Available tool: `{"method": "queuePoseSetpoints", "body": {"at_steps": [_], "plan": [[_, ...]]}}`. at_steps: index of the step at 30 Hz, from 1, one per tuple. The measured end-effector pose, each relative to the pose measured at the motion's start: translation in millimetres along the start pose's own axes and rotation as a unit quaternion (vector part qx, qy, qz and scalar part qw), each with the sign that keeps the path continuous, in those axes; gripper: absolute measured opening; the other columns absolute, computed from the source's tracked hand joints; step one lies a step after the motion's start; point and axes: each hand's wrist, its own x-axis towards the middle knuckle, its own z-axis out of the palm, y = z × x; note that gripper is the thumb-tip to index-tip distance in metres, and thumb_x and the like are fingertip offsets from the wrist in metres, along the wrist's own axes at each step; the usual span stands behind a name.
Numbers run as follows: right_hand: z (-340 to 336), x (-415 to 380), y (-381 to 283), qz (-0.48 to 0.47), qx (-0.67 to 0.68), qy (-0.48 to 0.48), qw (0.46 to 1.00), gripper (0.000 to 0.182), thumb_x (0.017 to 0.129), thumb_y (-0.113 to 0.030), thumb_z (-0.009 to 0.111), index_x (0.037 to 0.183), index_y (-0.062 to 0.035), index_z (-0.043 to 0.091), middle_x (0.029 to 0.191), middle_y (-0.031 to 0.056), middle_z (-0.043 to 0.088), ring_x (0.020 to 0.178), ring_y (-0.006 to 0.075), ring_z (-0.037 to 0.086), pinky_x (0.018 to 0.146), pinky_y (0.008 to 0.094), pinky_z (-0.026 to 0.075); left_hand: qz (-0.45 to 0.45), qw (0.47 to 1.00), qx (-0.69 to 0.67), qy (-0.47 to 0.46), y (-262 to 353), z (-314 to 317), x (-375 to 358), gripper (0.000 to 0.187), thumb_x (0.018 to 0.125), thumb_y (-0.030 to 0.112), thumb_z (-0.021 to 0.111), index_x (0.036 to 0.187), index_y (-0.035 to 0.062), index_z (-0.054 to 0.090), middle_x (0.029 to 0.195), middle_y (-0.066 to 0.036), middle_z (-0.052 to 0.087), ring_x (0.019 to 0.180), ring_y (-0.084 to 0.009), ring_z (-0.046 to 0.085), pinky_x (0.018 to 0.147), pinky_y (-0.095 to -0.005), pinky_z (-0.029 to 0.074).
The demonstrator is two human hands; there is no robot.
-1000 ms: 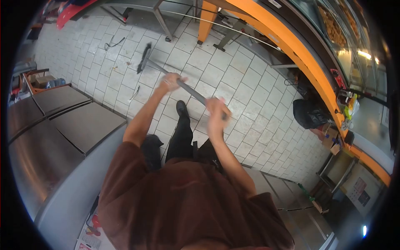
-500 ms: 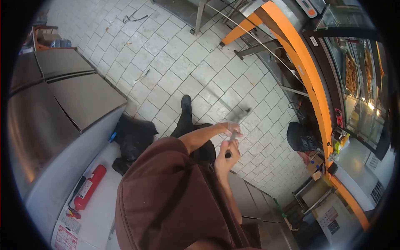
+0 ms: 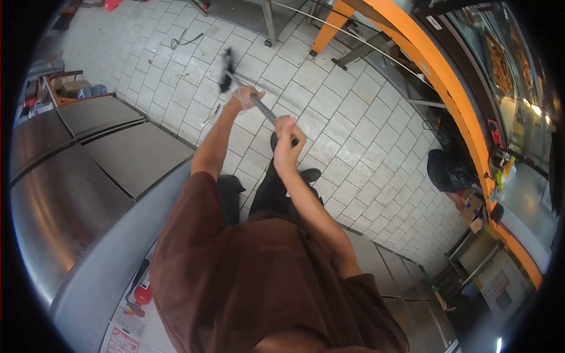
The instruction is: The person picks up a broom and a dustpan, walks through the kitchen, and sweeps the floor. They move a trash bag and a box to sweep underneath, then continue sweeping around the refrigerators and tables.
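Note:
A broom with a grey handle (image 3: 263,109) slants away from me over the tiled floor. Its dark head (image 3: 226,70), blurred by motion, is beyond my hands at the upper left. My left hand (image 3: 244,100), in what looks like a clear plastic glove, is closed round the handle lower down, nearer the head. My right hand (image 3: 286,144) is bare and grips the top end of the handle. Below my hands are my dark shoes (image 3: 310,175). A thin pale strip (image 3: 210,115) lies on the tiles beside my left hand.
Stainless steel cabinets (image 3: 138,156) line the left side. A black cord (image 3: 187,40) lies on the floor ahead. On the right are an orange frame (image 3: 438,76), a glass food display (image 3: 518,82) and a black bag (image 3: 447,170). A fire extinguisher (image 3: 141,292) is at lower left.
Both hands have moved forward and left with the broom. Its head has swung from the right of my feet to the upper left. My hands are farther apart on the handle.

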Motion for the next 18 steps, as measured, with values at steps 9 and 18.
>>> {"method": "queuePoseSetpoints", "body": {"at_steps": [9, 18], "plan": [[-194.7, -44.3, -192.9, -0.147, -0.019, 0.138, 0.979, 0.039, 0.094, -0.029, 0.044, 0.077, 0.0037, 0.057, 0.074, 0.018, 0.063, 0.067, 0.0296, 0.061, 0.069, 0.0423, 0.05, 0.138, 0.962, -0.171, 0.161, 278.5, 28.0, -51.2, 0.047, 0.079, 0.047, 0.062, 0.074, 0.0004, 0.063, 0.076, -0.017, 0.061, 0.075, -0.0345, 0.059, 0.069, -0.0401, 0.048], [-149.7, -1.0, -190.3, -0.119, -0.34, -0.057, 0.931, 0.03, 0.083, -0.004, 0.055, 0.058, 0.0011, 0.039, 0.055, 0.0085, 0.041, 0.054, 0.02, 0.038, 0.053, 0.0317, 0.031, 0.186, 0.923, -0.297, -0.157, 369.0, 176.9, 19.5, 0.051, 0.086, 0.043, 0.053, 0.059, 0.0006, 0.057, 0.058, -0.016, 0.055, 0.058, -0.035, 0.054, 0.057, -0.0402, 0.045]]}}
